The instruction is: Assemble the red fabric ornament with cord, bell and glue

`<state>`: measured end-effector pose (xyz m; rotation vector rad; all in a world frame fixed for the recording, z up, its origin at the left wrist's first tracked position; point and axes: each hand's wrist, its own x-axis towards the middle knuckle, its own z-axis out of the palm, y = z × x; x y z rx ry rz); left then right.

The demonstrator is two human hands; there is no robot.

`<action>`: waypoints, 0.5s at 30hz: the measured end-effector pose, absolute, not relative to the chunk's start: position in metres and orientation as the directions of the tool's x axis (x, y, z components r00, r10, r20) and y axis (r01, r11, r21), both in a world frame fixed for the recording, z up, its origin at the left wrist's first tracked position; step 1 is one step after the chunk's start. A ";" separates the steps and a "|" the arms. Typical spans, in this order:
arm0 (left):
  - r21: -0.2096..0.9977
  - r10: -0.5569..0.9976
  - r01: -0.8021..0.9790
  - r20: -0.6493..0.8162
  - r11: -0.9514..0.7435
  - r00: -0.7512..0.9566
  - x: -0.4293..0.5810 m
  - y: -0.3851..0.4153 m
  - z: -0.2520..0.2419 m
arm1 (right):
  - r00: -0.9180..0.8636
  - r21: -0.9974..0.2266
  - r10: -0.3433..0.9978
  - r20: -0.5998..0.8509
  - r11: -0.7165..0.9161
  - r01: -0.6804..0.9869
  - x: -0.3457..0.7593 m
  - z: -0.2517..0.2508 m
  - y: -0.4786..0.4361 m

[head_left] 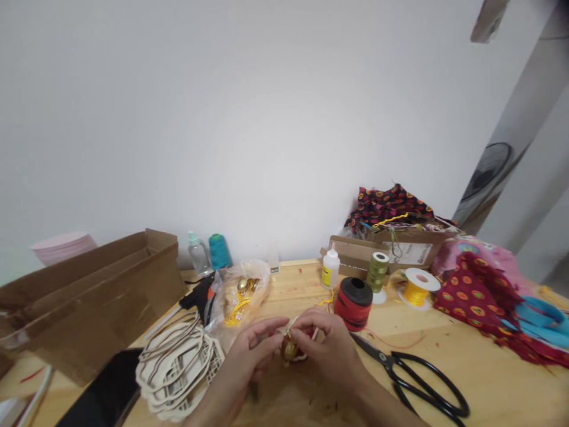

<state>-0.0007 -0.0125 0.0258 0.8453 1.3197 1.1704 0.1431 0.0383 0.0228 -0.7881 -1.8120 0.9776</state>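
Observation:
Just above the table's front part, a small red and gold ornament with a pale edge [291, 350] sits between my two hands. Its exact kind is hard to make out, since my fingers cover much of it. My left hand [253, 356] has its thumb and fingers closed at the ornament's left side. From the right, my right hand [326, 344] pinches its upper part between thumb and forefinger. A red and black spool [354, 303] stands just beyond my right hand. Black-handled scissors [391, 362] lie to the right of that hand.
Stacked wooden cut-outs [178, 367], a black glue gun [200, 298] and a plastic bag [262, 276] with gold bells and yellow cord lie left. A cardboard box [111, 302] stands farther left. Rightward are a glue bottle [330, 270], yellow cord spool [418, 290] and patterned red fabric [480, 296].

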 end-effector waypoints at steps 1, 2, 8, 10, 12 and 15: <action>0.955 0.955 -0.141 -0.278 0.263 -0.106 0.000 -0.013 0.026 | -0.379 -0.826 0.798 0.469 0.548 0.130 0.143 0.023 0.038; 0.957 0.957 -0.126 -0.275 0.263 -0.095 0.001 -0.013 0.027 | -0.371 -0.788 0.771 0.518 0.598 0.143 0.143 0.022 0.038; 0.947 0.955 -0.174 -0.286 0.270 -0.075 0.008 -0.014 0.025 | -0.382 -0.586 0.618 0.687 0.782 0.211 0.142 0.016 0.039; 0.939 0.952 -0.195 -0.300 0.283 -0.061 0.009 -0.015 0.025 | -0.380 -0.542 0.590 0.712 0.806 0.236 0.141 0.014 0.039; 0.933 0.950 -0.206 -0.310 0.295 -0.046 0.010 -0.015 0.025 | -0.383 -0.508 0.571 0.726 0.821 0.261 0.141 0.012 0.040; 0.931 0.949 -0.217 -0.312 0.295 -0.048 0.013 -0.015 0.025 | -0.395 -0.468 0.558 0.730 0.829 0.306 0.141 0.010 0.040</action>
